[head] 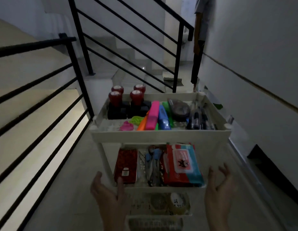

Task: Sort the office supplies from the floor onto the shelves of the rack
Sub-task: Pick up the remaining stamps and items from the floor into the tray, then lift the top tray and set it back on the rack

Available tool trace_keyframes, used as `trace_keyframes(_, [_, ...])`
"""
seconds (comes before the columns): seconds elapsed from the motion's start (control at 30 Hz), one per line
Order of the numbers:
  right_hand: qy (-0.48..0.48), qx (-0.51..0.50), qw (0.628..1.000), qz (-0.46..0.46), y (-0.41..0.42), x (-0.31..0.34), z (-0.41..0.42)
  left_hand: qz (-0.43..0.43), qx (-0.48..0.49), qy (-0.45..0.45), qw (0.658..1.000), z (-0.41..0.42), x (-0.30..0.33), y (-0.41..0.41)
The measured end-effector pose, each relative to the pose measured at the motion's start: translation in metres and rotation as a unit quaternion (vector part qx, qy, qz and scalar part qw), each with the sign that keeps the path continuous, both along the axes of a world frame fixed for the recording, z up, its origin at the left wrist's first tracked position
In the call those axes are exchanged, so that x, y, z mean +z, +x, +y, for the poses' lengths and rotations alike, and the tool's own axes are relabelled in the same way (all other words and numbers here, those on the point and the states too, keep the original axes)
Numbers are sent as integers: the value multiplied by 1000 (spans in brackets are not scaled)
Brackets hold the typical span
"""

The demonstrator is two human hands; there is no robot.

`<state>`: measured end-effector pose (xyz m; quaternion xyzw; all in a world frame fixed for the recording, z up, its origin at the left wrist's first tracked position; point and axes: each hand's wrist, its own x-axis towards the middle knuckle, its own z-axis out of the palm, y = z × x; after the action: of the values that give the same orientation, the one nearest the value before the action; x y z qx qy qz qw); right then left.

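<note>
A white plastic rack [161,135] stands on a dim stair landing beside a black railing [81,67]. Its top shelf holds four red-handled stamps [126,104], bright highlighters [155,117] and dark pens [200,117]; the shelf below holds a red box [126,165], scissors [153,165] and a red and blue packet [183,164]. The left hand [108,194] and right hand [218,189], both empty with fingers relaxed, hover either side of the rack's lower shelves, where tape rolls [170,203] lie.
</note>
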<state>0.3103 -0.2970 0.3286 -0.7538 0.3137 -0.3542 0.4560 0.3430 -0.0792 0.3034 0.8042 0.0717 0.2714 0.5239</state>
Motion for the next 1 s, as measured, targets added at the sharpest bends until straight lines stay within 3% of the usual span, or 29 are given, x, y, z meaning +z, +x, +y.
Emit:
trace_keyframes(0.1, [-21,6,993,-112,24,-39,0,-110,-16,-24,994,3,-28,32])
trace_keyframes(0.23, [-74,-38,965,-249,45,-85,-3,-139,11,-66,988,4,-83,56])
trace_keyframes(0.43, [-13,-43,933,-358,69,-117,-6,-253,21,-43,966,9,-112,77])
trace_keyframes(0.67, [-59,30,933,-354,65,-85,-23,-303,-45,-108,946,10,-72,79])
trace_keyframes(1.0, [-130,100,933,-322,71,-77,-31,-326,-27,-61,943,15,-67,100])
